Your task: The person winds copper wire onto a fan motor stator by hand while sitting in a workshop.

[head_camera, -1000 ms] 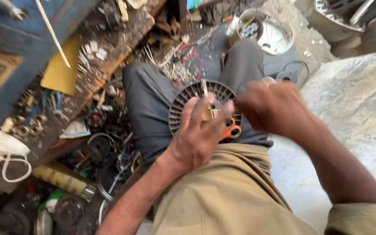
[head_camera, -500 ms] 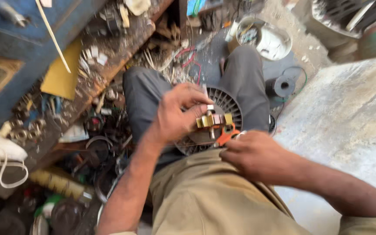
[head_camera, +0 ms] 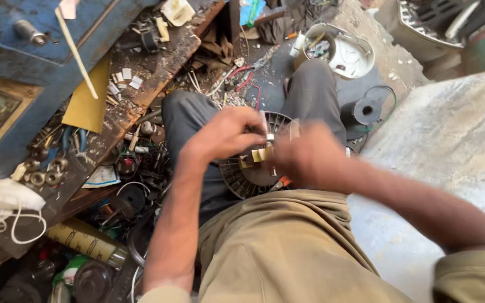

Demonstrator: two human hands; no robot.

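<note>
Your left hand (head_camera: pixel 228 134) steadies the round slotted motor core (head_camera: pixel 248 174) resting on your lap, its fingers pinching a pale insulation strip (head_camera: pixel 262 152) so it stays seated in its slot. Your right hand (head_camera: pixel 310 157) is blurred beside it; I cannot tell how its fingers sit. An orange-handled tool (head_camera: pixel 283 182) lies beneath.

Our left hand (head_camera: pixel 228 134) and right hand (head_camera: pixel 310 157) (blurred) meet over the round finned black part (head_camera: pixel 242 177) on our lap, fingers at its small brass pieces (head_camera: pixel 259 154); scrap litters the floor (head_camera: pixel 141 168) alongside.
</note>
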